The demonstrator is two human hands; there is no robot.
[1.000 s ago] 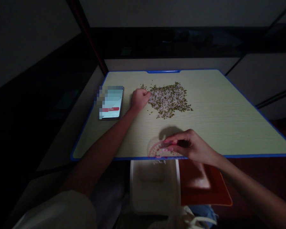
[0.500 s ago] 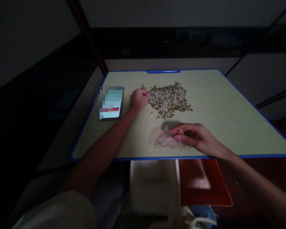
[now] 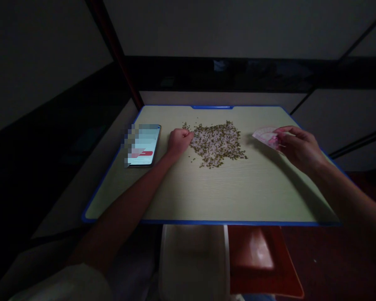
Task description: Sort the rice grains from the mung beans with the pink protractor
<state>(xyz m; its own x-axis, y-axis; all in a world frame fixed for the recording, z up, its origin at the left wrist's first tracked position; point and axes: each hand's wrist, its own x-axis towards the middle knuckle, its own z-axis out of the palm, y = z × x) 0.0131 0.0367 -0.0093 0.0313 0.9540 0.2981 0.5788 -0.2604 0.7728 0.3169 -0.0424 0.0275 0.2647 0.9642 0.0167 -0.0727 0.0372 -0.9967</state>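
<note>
A spread of small grains (image 3: 217, 142), dark greenish and pale ones mixed, lies on the light wood-look table (image 3: 188, 192). My left hand (image 3: 179, 142) rests curled at the left edge of the grains; its fingers are closed, and whatever they may hold is hidden. To the right of the grains, my right hand (image 3: 297, 146) pinches a clear protractor (image 3: 266, 136) with pink markings. The protractor is tilted and held above the table, casting a shadow below it.
A phone with a lit screen (image 3: 146, 144) lies left of my left hand. Below the table's blue front edge stand a pale open bin (image 3: 194, 267) and a red-orange seat (image 3: 260, 259). Cabinet fronts (image 3: 225, 29) rise behind the table.
My right hand has lifted the protractor from near the table's front edge and carried it away and right, beside the grains. My left hand stays by the grains. The view has tipped upward slightly.
</note>
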